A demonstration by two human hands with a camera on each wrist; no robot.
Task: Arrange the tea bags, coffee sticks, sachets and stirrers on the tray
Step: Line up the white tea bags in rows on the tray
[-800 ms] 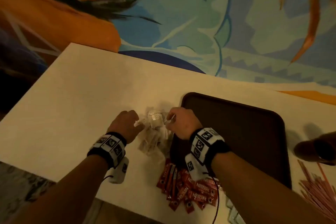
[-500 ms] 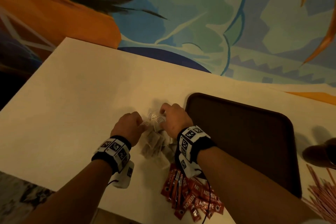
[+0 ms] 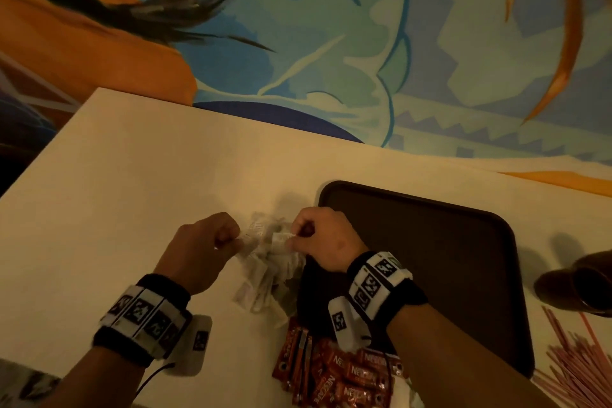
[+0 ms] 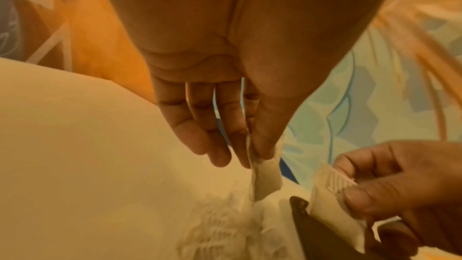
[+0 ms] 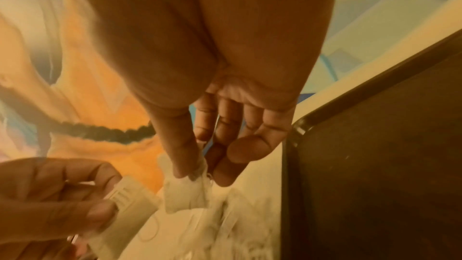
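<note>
While seen from the head, a pile of small white paper tea bags [image 3: 265, 272] lies on the pale table [image 3: 139, 195], just left of the dark brown plastic tray [image 3: 430, 242]. One bag is pinched by the left hand [image 3: 202, 248], another by the right hand [image 3: 326, 238]. Red coffee sticks [image 3: 334, 371] lie nearer.

From the left wrist, a tea bag [image 4: 265, 177] is pinched between thumb and fingers.

From the right wrist, another bag [image 5: 185, 195] is pinched beside the tray [image 5: 375, 155].

Pale table [image 3: 139, 195], patterned blue/orange carpet [image 3: 331, 26] behind, dark obj [image 3: 576, 285] at rt edge.
</note>
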